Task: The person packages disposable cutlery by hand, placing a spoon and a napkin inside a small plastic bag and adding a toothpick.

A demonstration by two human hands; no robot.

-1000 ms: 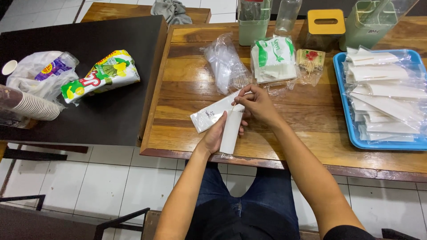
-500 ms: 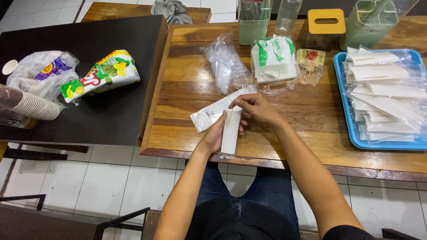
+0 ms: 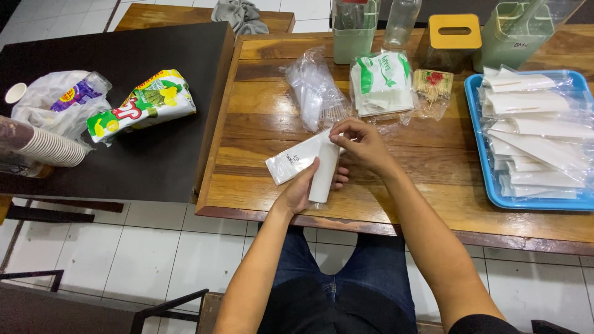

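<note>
My left hand (image 3: 303,188) cradles a rolled white napkin (image 3: 323,174) from beneath, fingers curled closed around its lower half; it stands nearly upright just above the near edge of the wooden table (image 3: 266,148). My right hand (image 3: 362,143) pinches the roll's top end between thumb and fingertips, a narrow closed grip. Touching the roll on its left lies one flat white sleeve (image 3: 296,159), slanted on the wood. Risk, as I judge it: the pinch is small and the paper soft, so the roll could spring loose or tear at the top; it also sits close to the edge, so a slip would drop it to the tiled floor. Beyond: one clear bag of plastic cutlery (image 3: 315,93), one opened pack of white napkins (image 3: 380,86), one small packet of toothpicks (image 3: 432,86). Right, one blue tray (image 3: 479,154) with finished wrapped sets, roughly eight, overlapping too much for a sure count. At the back, one yellow-lidded box (image 3: 453,37). On the dark table (image 3: 154,161) to the left: one snack bag (image 3: 143,105), one sleeve of paper cups (image 3: 40,145).
</note>
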